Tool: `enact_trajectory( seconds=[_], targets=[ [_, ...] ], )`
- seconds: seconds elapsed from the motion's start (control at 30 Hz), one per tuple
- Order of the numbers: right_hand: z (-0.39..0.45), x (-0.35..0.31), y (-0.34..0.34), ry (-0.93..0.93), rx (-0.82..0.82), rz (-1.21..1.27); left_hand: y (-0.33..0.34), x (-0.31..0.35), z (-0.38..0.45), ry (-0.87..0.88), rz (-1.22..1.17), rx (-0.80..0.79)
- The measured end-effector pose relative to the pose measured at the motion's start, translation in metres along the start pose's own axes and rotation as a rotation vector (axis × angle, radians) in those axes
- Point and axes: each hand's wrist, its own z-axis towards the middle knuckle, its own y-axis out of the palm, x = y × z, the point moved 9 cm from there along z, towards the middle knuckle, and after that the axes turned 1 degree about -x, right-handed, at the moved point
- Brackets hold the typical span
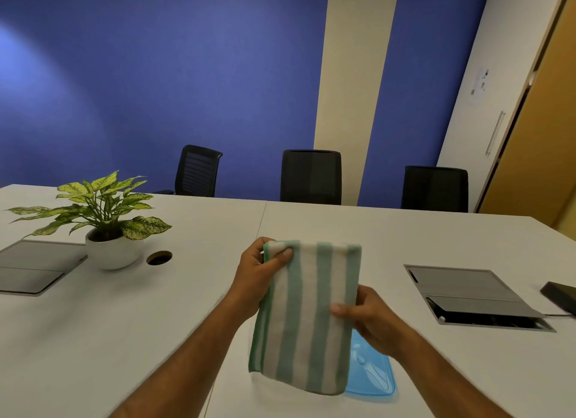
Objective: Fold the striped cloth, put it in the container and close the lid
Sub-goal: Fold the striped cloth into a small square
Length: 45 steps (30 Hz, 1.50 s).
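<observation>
Already the green-and-white striped terry cloth [307, 318] had been brought down to a narrow, doubled panel, held upright in the air above the white worktop [156, 324]. The left hand [258, 271] was pinched shut on its top left corner, thumb laid across the front; the right hand [371, 321] was clamped on the right edge about halfway down, thumb in front and the other fingers behind the fabric. Folding looked well along, though judging by its length the panel probably wanted one more fold before it would sit in a small box. Just behind the lower right of the cloth lay a translucent blue plastic piece [372, 374] flat on the worktop; it may have been the container's lid, but the cloth hid most of it, and no container body could be made out. So packing and closing both remained to be done. Farther off stood a leafy plant in a white pot [109, 227].
</observation>
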Motion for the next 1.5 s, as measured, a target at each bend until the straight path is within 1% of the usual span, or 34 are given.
enact_trajectory(
  seconds=[0.13, 0.2, 0.27, 0.33, 0.4, 0.5, 0.63, 0.7, 0.77, 0.9, 1.23, 1.4, 1.5],
  targets=[
    [-0.002, 0.029, 0.005, 0.083, 0.031, 0.072, -0.013, -0.015, -0.001, -0.137, -0.073, 0.131],
    [-0.002, 0.033, 0.007, 0.110, 0.038, 0.107, -0.017, -0.035, -0.005, -0.288, -0.115, 0.150],
    [-0.002, 0.034, 0.009, 0.132, 0.041, 0.118, -0.011, -0.058, -0.014, -0.426, -0.178, 0.026],
    [-0.002, 0.032, 0.009, 0.138, 0.051, 0.135, -0.002, -0.074, -0.027, -0.479, -0.218, -0.135],
    [-0.002, 0.030, 0.007, 0.132, 0.064, 0.157, 0.005, -0.088, -0.043, -0.508, -0.210, -0.246],
    [-0.002, 0.030, 0.002, 0.152, 0.096, 0.162, 0.012, -0.095, -0.054, -0.488, -0.178, -0.297],
    [-0.002, 0.033, -0.008, 0.193, 0.135, 0.105, 0.008, -0.093, -0.052, -0.474, -0.124, -0.232],
    [-0.002, 0.033, -0.016, 0.214, 0.159, 0.039, 0.004, -0.093, -0.050, -0.479, -0.107, -0.205],
    [-0.003, 0.033, -0.025, 0.245, 0.195, -0.029, -0.001, -0.093, -0.048, -0.492, -0.111, -0.167],
    [-0.002, 0.032, -0.037, 0.267, 0.228, -0.055, -0.005, -0.091, -0.045, -0.487, -0.128, -0.114],
    [0.000, 0.023, -0.043, 0.158, 0.243, -0.099, 0.001, -0.088, -0.043, -0.423, -0.125, -0.078],
    [-0.002, 0.014, -0.038, 0.102, 0.199, -0.093, 0.010, -0.085, -0.042, -0.404, -0.256, -0.153],
    [-0.002, 0.016, -0.047, 0.140, 0.184, -0.084, 0.006, -0.090, -0.043, -0.412, -0.163, -0.155]
  ],
)
